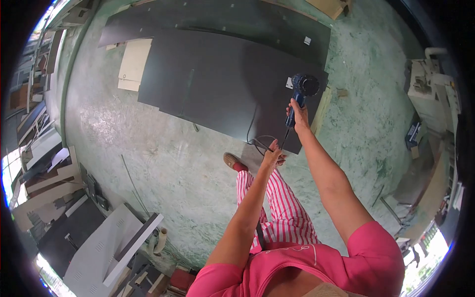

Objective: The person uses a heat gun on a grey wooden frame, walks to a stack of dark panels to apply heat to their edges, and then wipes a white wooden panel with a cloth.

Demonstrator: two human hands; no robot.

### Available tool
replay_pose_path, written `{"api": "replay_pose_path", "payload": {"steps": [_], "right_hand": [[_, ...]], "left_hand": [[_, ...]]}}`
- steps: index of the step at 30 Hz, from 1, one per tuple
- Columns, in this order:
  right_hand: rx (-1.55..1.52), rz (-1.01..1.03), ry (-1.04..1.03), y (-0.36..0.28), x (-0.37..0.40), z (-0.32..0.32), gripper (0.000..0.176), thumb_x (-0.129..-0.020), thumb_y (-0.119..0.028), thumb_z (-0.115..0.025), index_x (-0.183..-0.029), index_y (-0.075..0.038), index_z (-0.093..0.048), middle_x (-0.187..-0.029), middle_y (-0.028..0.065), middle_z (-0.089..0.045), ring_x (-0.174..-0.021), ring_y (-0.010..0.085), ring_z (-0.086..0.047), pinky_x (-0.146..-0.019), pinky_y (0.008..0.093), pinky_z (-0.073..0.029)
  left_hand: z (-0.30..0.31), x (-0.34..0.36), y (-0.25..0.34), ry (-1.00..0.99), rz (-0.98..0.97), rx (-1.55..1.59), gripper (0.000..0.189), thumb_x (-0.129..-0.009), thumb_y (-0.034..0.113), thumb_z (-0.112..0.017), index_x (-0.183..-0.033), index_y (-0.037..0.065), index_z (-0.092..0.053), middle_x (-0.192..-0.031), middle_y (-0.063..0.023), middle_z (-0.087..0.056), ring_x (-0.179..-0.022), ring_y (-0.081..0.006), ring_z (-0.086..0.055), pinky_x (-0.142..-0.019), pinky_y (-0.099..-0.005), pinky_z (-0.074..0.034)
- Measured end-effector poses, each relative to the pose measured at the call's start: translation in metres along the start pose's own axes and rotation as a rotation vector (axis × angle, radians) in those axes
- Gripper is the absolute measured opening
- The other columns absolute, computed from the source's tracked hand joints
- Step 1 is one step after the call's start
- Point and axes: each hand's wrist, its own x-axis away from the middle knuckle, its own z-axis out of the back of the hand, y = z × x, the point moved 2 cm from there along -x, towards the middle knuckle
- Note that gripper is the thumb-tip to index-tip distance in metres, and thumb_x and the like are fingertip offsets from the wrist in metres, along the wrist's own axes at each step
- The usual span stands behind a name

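My right hand is wrapped round the handle of a blue hair dryer with a black round end. It is held up over the right end of a large dark grey panel. A black power cord runs from the bottom of the handle down to my left hand. My left hand is closed on the cord, and a loop of it hangs to the left over the panel's near edge. A small white label lies on the panel just left of the dryer.
Another dark panel lies behind, with a cream board at the left. My shoe is on the green-grey floor by the near edge. Boards and a white panel crowd the left; a machine stands at right.
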Motion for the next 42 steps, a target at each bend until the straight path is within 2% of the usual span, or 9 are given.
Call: {"api": "replay_pose_path", "payload": {"steps": [5,10,16,18,22,24,29,36,42], "right_hand": [[-0.003,-0.002,-0.113,-0.011,0.021,-0.057,0.036,-0.071,-0.029,-0.071,-0.092,-0.008,-0.050,-0.075,0.0027,-0.055,-0.061,0.0115,-0.056,-0.052,0.0241,-0.047],[0.033,0.013,-0.261,-0.021,0.031,-0.127,0.040,-0.071,-0.030,-0.072,-0.095,-0.008,-0.049,-0.077,0.0026,-0.056,-0.063,0.0109,-0.056,-0.054,0.0243,-0.048],[0.085,0.003,-0.358,-0.008,0.033,-0.219,0.040,-0.069,-0.033,-0.073,-0.092,-0.008,-0.051,-0.077,0.0026,-0.056,-0.063,0.0104,-0.056,-0.056,0.0239,-0.048],[0.115,-0.002,-0.362,-0.005,0.030,-0.253,0.040,-0.069,-0.034,-0.073,-0.092,-0.008,-0.051,-0.077,0.0024,-0.056,-0.063,0.0102,-0.056,-0.056,0.0236,-0.048],[0.268,0.027,-0.402,0.009,0.005,-0.309,0.044,-0.068,-0.037,-0.073,-0.090,-0.006,-0.052,-0.077,0.0028,-0.055,-0.064,0.0100,-0.056,-0.055,0.0235,-0.047],[0.315,0.060,-0.427,0.016,-0.005,-0.338,0.043,-0.069,-0.037,-0.072,-0.091,-0.006,-0.051,-0.077,0.0025,-0.055,-0.064,0.0092,-0.055,-0.055,0.0227,-0.047],[0.398,0.043,-0.352,0.042,-0.016,-0.392,0.043,-0.070,-0.037,-0.072,-0.090,-0.005,-0.050,-0.076,0.0029,-0.054,-0.063,0.0097,-0.055,-0.055,0.0222,-0.046],[0.440,-0.010,-0.369,0.064,-0.047,-0.489,0.043,-0.070,-0.036,-0.071,-0.090,-0.005,-0.049,-0.076,0.0039,-0.054,-0.063,0.0104,-0.055,-0.056,0.0235,-0.048],[0.383,0.010,-0.502,0.092,-0.116,-0.610,0.037,-0.071,-0.037,-0.070,-0.083,-0.005,-0.055,-0.072,0.0030,-0.056,-0.063,0.0110,-0.056,-0.055,0.0240,-0.048]], "left_hand": [[0.020,0.004,0.020,-0.049,-0.027,0.041,0.055,-0.078,0.021,-0.060,-0.128,0.018,-0.037,-0.107,0.0000,-0.049,-0.075,-0.0125,-0.055,-0.072,-0.0367,-0.047],[0.043,0.013,0.046,-0.016,-0.054,0.086,0.033,-0.077,0.025,-0.062,-0.105,0.015,-0.048,-0.092,0.0029,-0.052,-0.073,-0.0110,-0.054,-0.069,-0.0348,-0.047],[0.087,0.015,0.078,0.019,-0.099,0.023,0.022,-0.077,0.028,-0.061,-0.089,0.015,-0.049,-0.082,0.0038,-0.051,-0.067,-0.0110,-0.055,-0.063,-0.0316,-0.046],[0.109,0.015,0.087,0.049,-0.104,0.037,0.020,-0.077,0.028,-0.060,-0.088,0.015,-0.049,-0.078,0.0038,-0.051,-0.065,-0.0111,-0.054,-0.058,-0.0288,-0.045],[0.154,0.017,0.106,0.119,-0.019,0.070,0.017,-0.077,0.025,-0.060,-0.089,0.016,-0.052,-0.079,0.0033,-0.052,-0.069,-0.0123,-0.054,-0.066,-0.0326,-0.046],[0.177,0.017,0.123,0.129,-0.034,0.043,0.016,-0.077,0.024,-0.061,-0.087,0.014,-0.052,-0.074,0.0029,-0.052,-0.061,-0.0119,-0.054,-0.053,-0.0272,-0.043],[0.226,0.024,0.171,0.093,-0.024,-0.012,0.014,-0.075,0.020,-0.062,-0.073,0.011,-0.051,-0.062,0.0022,-0.046,-0.055,-0.0098,-0.049,-0.047,-0.0273,-0.039],[0.285,0.012,0.205,0.059,-0.043,-0.179,0.019,-0.073,0.019,-0.064,-0.068,0.009,-0.048,-0.056,0.0013,-0.045,-0.048,-0.0101,-0.046,-0.042,-0.0268,-0.037],[0.334,-0.025,0.210,-0.079,-0.032,0.105,0.021,-0.073,0.017,-0.065,-0.067,0.007,-0.048,-0.059,0.0004,-0.050,-0.049,-0.0087,-0.046,-0.043,-0.0235,-0.035]]}}
